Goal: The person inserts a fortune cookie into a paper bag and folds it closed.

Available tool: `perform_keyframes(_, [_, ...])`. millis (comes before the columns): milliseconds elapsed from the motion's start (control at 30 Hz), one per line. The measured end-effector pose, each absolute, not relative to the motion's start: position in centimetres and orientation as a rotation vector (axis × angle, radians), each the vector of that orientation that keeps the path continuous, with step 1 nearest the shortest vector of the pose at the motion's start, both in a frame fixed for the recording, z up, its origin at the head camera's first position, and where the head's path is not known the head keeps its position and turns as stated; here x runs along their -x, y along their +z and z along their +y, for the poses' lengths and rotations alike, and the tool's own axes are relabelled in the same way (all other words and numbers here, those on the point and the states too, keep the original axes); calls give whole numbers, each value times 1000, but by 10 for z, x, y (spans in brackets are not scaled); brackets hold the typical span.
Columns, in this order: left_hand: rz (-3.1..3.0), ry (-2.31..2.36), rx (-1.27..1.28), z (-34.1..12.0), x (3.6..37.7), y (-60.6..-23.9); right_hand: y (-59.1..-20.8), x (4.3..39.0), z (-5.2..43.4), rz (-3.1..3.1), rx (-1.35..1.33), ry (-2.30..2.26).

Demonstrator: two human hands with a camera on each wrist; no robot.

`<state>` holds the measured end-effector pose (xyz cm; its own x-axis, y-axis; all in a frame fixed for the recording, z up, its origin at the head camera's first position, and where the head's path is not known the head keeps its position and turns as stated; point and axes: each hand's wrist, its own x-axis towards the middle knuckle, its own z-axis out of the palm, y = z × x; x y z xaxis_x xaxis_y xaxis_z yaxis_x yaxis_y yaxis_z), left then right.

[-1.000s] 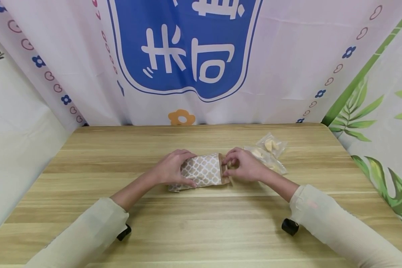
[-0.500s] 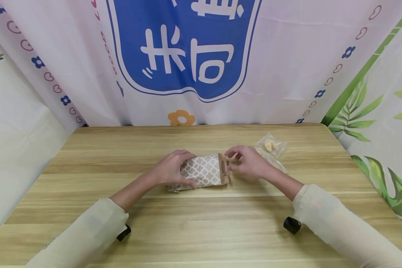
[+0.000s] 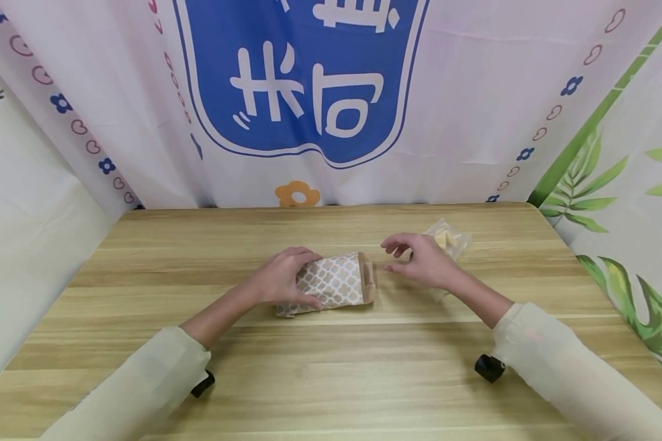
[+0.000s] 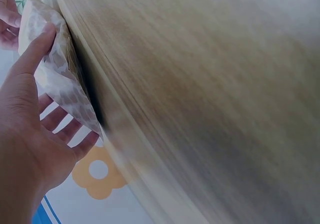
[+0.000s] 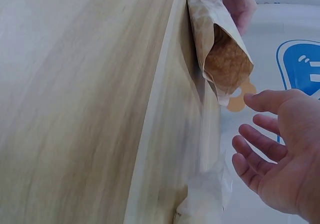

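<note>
A brown paper bag (image 3: 333,280) with a white lattice pattern lies on its side on the table, its mouth facing right. My left hand (image 3: 280,277) grips its closed end, thumb on the near side and fingers on the far side. The right wrist view looks into the bag's open brown mouth (image 5: 227,58); no contents can be made out. Apart from the bag, to its right, my right hand (image 3: 423,260) hovers with loosely bent fingers and nothing in them. Behind it lies a clear packet (image 3: 456,241) with a fortune cookie, partly hidden by the hand.
Another clear wrapper (image 3: 439,294) shows only as a sliver under the right wrist. The wooden table (image 3: 320,373) ends at the back against a white curtain (image 3: 452,153) with a blue sign print. Black wrist-worn pieces hang below both sleeves.
My right hand has drawn away from the bag's mouth, to the right and slightly back, and now covers most of the nearer packets. The left hand and bag have stayed in place.
</note>
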<state>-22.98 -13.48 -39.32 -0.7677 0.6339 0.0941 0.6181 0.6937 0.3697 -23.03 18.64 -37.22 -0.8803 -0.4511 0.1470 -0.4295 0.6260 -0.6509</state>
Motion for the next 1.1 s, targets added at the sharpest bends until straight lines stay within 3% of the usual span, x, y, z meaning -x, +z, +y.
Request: perform_keyframes(1100, [2855,610,-1035,-135,229,-393,-363,234,235,2944,720,-1078])
